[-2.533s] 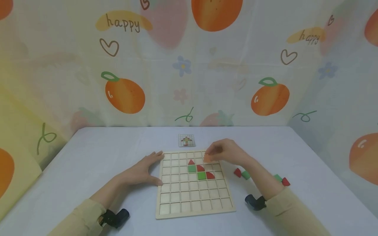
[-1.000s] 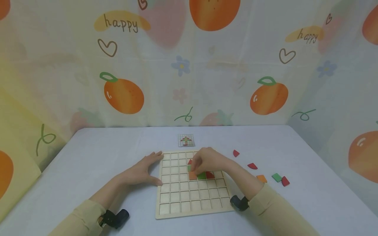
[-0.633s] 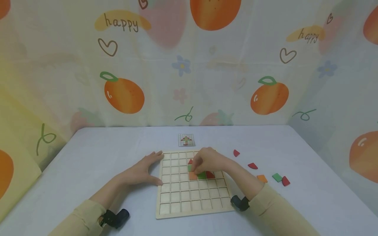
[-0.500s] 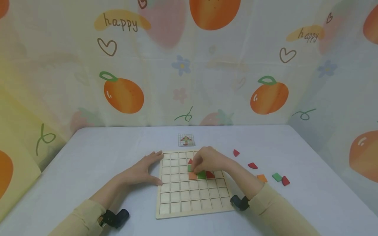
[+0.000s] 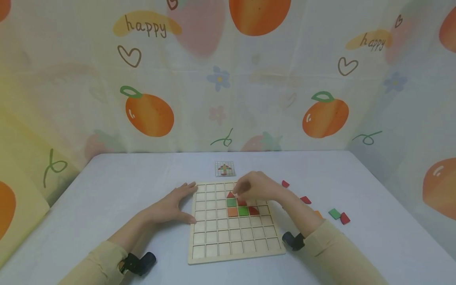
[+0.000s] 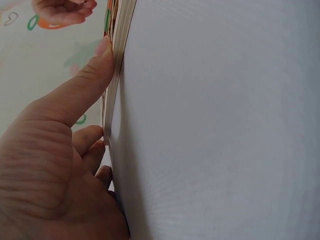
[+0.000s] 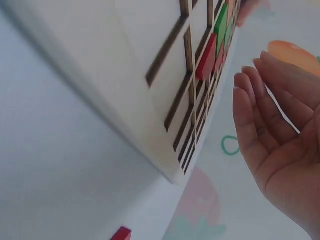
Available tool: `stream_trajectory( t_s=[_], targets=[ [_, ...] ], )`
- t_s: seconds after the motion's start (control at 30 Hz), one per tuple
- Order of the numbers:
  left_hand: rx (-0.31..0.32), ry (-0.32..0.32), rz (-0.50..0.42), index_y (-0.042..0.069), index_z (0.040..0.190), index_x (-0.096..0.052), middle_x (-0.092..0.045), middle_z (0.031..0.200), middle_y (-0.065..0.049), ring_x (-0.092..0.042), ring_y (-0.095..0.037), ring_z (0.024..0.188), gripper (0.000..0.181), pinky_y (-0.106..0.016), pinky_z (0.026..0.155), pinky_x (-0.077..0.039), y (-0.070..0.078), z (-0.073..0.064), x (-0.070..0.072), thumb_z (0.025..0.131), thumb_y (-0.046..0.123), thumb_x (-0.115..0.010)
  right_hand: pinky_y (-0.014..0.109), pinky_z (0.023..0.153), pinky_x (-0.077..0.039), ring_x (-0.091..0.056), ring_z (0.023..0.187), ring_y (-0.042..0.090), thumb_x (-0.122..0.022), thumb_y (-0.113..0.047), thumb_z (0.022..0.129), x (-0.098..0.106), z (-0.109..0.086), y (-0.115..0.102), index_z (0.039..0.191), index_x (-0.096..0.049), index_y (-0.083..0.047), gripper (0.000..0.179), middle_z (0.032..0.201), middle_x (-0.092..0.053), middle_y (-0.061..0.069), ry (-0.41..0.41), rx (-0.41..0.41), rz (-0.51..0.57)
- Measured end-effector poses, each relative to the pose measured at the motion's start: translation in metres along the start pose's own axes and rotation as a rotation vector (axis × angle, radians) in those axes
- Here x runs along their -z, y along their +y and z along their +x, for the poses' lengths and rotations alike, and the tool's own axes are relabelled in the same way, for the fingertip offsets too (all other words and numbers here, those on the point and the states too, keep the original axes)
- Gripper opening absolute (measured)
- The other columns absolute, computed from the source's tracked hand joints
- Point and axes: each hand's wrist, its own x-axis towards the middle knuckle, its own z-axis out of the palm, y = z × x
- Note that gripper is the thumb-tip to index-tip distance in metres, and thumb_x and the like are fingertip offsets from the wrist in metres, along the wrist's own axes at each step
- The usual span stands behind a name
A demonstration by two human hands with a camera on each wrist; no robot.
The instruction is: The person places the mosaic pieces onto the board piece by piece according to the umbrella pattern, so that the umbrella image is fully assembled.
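Observation:
A pale wooden grid board [image 5: 213, 238] lies on the white table. Its cells hold a red triangle [image 5: 230, 195], a green square [image 5: 231, 202], an orange square [image 5: 232, 212], another green square [image 5: 243, 211] and two red pieces, one partly covered by my right hand [image 5: 259, 187]. That hand hovers over the board's upper right part; in the right wrist view its slightly bent fingers [image 7: 245, 107] hold nothing. My left hand [image 5: 170, 206] rests along the board's left side, thumb on the rim and fingertips by the far corner.
Behind the board lies a small pattern card [image 5: 225, 169]. Right of the board are loose pieces: red ones [image 5: 344, 218], a green square [image 5: 334, 214] and an orange one [image 5: 318, 214] partly behind the right arm. A fruit-print cloth [image 5: 221, 107] hangs behind the table.
My right hand carried the orange square to a cell left of the lower green square, let go of it, and has just risen up and rightward. The left hand has stayed put.

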Motion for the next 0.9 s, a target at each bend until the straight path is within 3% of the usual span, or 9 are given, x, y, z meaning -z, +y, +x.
stream_trajectory(
  t_s=[0.23,0.9],
  targets=[
    [0.016,-0.003,-0.005,0.006,0.155,-0.030,-0.018,0.167,-0.014,-0.006,-0.045,0.154,0.106,-0.069,0.121,-0.009,0.003,0.000,0.000,0.072,0.042,-0.085,0.028,0.081,-0.055,-0.064,0.085,0.009,-0.075,-0.016,0.086,0.014,-0.005,0.013,0.098,-0.076,-0.015,0.012,0.091,-0.074,-0.005,0.033,0.027,-0.047],
    [0.023,-0.005,-0.011,0.005,0.155,-0.030,-0.018,0.167,-0.014,-0.006,-0.045,0.154,0.107,-0.068,0.121,-0.010,0.000,0.002,-0.002,0.071,0.044,-0.085,0.029,0.081,-0.056,-0.065,0.087,0.012,-0.074,-0.020,0.087,0.046,-0.038,0.071,0.100,-0.075,-0.015,0.014,0.095,-0.075,-0.002,0.020,-0.078,-0.012]
  ],
)
